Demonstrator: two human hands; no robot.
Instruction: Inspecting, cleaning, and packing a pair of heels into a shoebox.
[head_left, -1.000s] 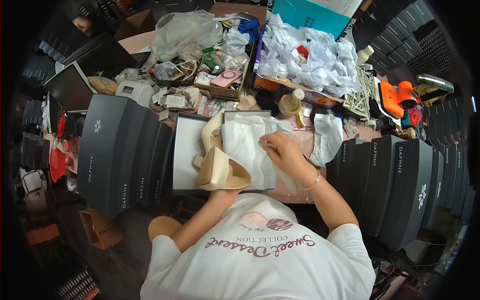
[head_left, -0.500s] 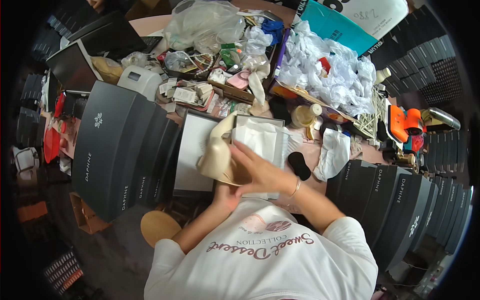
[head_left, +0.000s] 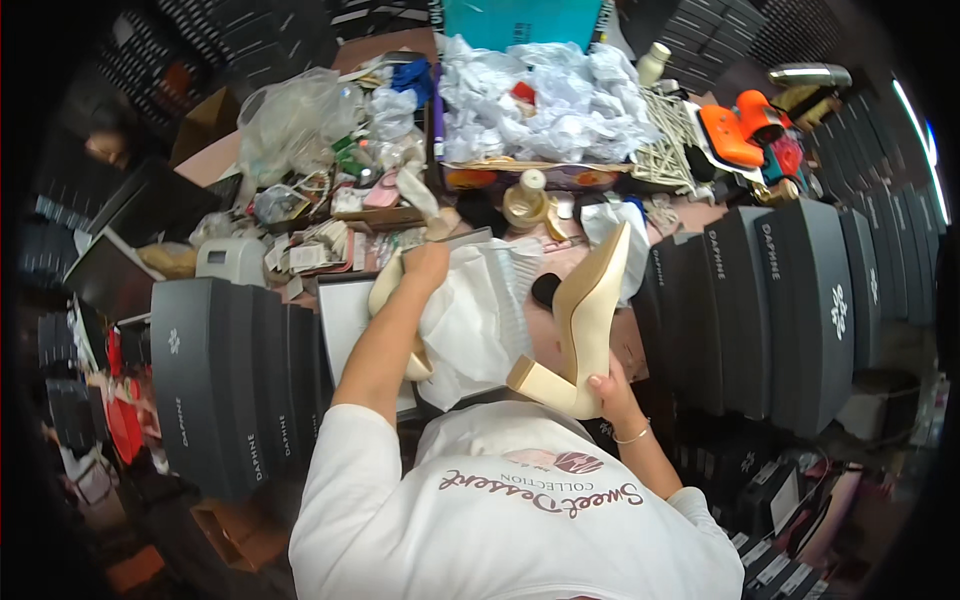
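A cream high-heeled shoe is gripped near its heel end by my right hand, toe pointing up and away. My left hand reaches over an open dark shoebox at its far left edge, beside white tissue paper. Its fingers are turned down and out of sight. Under my left forearm is a second cream shoe, partly covered by the arm. To the left lies a box part with a pale inside.
Dark shoeboxes stand in a row on the left, with more shoeboxes on the right. Behind are a tray of crumpled white tissue, a jar, an orange tape dispenser and a cluttered heap including a clear plastic bag.
My hands were together around a cream shoe over the box. Now they are apart: my right hand has a shoe off to the right, my left reaches to the box. The view has shifted.
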